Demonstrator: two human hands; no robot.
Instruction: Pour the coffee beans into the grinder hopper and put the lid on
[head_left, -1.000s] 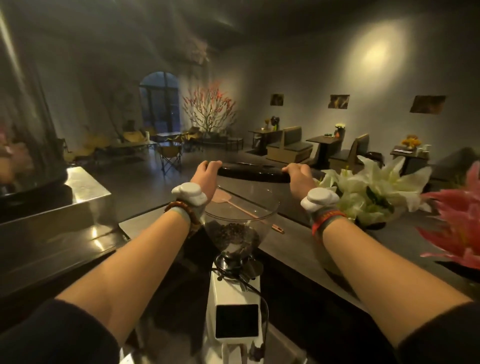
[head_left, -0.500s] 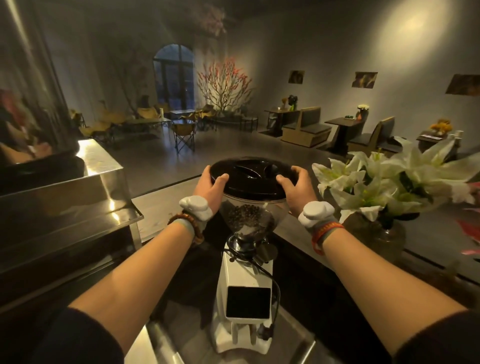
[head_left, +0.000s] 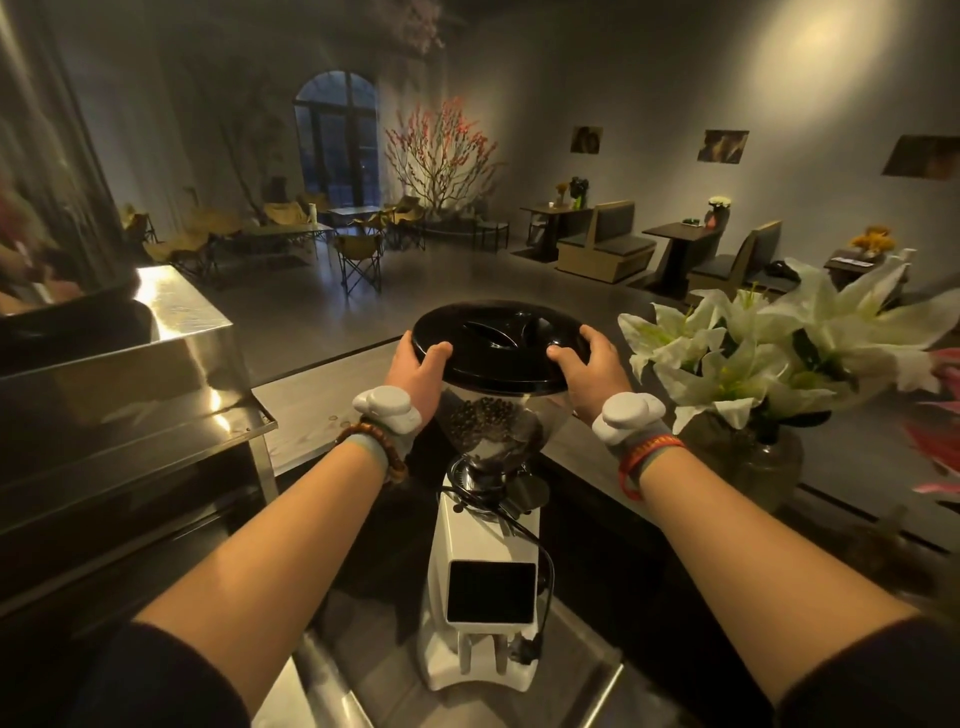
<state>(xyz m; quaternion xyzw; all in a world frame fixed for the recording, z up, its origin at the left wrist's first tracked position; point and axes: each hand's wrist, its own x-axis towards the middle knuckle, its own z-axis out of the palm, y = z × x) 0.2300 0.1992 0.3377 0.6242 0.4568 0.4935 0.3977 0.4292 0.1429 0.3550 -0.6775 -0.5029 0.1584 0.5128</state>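
Observation:
A white coffee grinder (head_left: 488, 587) stands in front of me on a steel counter. Its clear hopper (head_left: 514, 415) holds dark coffee beans (head_left: 480, 418) in the lower part. A round black lid (head_left: 498, 343) sits across the hopper's top. My left hand (head_left: 418, 371) grips the lid's left edge, thumb on top. On the opposite edge my right hand (head_left: 592, 371) holds it the same way. Both wrists carry white trackers and bead bracelets.
A glass vase of white lilies (head_left: 769, 364) stands close to my right forearm, pink flowers (head_left: 935, 441) beyond it. A shiny steel machine housing (head_left: 130, 384) fills the left. Behind the bar counter (head_left: 322, 400) lies a dim café room with tables and chairs.
A second ago both hands held the lid above and behind the open hopper. They brought it down, and it now rests on the hopper with both hands still on its edges.

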